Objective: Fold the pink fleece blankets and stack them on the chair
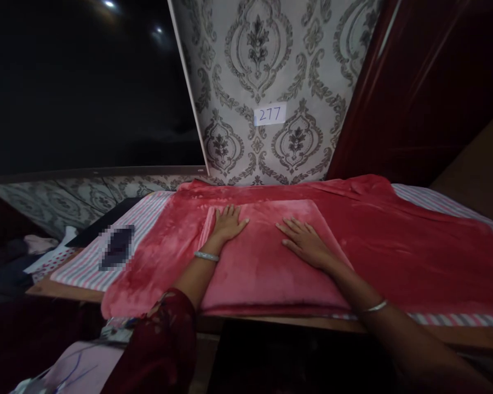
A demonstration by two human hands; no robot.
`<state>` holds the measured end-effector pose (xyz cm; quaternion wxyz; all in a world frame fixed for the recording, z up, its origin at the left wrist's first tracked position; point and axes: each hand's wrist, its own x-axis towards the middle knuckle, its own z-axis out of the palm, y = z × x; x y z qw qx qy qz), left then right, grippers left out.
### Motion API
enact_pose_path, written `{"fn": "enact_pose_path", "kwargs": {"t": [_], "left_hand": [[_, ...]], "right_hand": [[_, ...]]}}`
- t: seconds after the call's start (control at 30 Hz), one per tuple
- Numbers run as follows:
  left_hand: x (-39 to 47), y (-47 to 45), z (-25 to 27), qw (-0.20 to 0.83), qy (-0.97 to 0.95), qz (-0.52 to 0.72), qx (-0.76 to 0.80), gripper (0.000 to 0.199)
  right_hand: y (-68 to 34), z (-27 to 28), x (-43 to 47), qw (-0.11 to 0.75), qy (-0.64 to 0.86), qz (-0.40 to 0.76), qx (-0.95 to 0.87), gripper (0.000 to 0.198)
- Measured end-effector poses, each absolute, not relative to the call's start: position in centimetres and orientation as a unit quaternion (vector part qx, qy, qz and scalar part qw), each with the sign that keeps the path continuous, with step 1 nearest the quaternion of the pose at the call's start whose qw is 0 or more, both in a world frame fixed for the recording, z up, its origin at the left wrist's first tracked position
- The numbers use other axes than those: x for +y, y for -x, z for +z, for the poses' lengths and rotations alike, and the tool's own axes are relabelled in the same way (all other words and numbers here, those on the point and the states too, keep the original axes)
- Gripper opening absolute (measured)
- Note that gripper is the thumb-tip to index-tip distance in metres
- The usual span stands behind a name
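A red plush garment point(402, 257) lies spread over the table, with a lighter pinkish-red part folded into a rectangular panel point(267, 273) at its middle. My left hand point(229, 223) rests flat on the upper left of this panel, fingers stretched away from me. On its upper right lies my right hand point(306, 241), palm down with the fingers spread. Neither hand grips the cloth. The panel's near edge shows stacked layers along the table's front. Whether the panel is part of the garment or a separate piece, I cannot tell.
Under the red fabric is a striped cloth point(86, 262) on a wooden table point(66, 291). A blurred dark object point(117, 248) sits on the stripes at left. Behind are a large screen point(82, 93), patterned wallpaper and a paper label point(270, 114) reading 277. Dark red furniture point(411, 82) stands at right.
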<state>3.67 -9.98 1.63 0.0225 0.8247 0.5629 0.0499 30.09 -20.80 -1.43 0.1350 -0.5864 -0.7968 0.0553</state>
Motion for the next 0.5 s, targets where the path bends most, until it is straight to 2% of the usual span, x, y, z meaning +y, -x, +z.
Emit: {"fn": "enact_pose_path", "kwargs": {"t": [0.1, 0.23, 0.37, 0.5], "left_hand": [[-10.0, -3.5, 1.2, 0.029, -0.829, 0.052, 0.556, 0.075], [-9.6, -3.1, 1.3, 0.045, -0.835, 0.071, 0.544, 0.067], [-9.2, -2.4, 1.1, 0.071, -0.843, 0.075, 0.528, 0.053], [-8.8, -2.2, 0.6, 0.066, -0.849, 0.07, 0.52, 0.054]], "right_hand": [[-29.0, 0.4, -20.2, 0.162, 0.576, 0.056, -0.799, 0.054], [-24.3, 2.7, -19.8, 0.21, 0.447, 0.05, -0.868, 0.052], [-20.1, 2.0, -21.0, 0.132, 0.365, 0.112, -0.915, 0.06], [-19.6, 0.3, -22.8, 0.098, 0.36, 0.14, -0.917, 0.065]]}}
